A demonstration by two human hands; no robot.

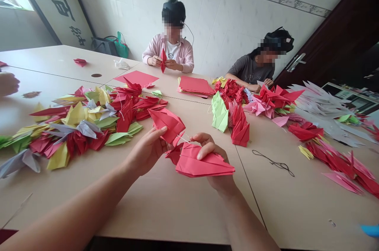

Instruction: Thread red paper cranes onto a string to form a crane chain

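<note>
Between the thumb and fingers of my left hand (151, 150) is a folded red paper piece (170, 124), its tip pointing up and left. My right hand (214, 152) grips a stack of red folded papers (201, 160), the thumb pressed on top. A thin white string (184, 139) runs between the two red pieces, close to my right fingertips. Both hands are held above the near part of the table, close together. Left of them lies a big heap of folded paper pieces (85, 120) in red, yellow, green and lilac.
Two people sit across the table (183, 211); one holds a red folded paper (163, 60). Square red sheets (195, 85) lie stacked mid-table. A green folded bundle (219, 113), a red bundle (240, 128), a black cord (275, 163) and white papers (319, 99) lie to the right.
</note>
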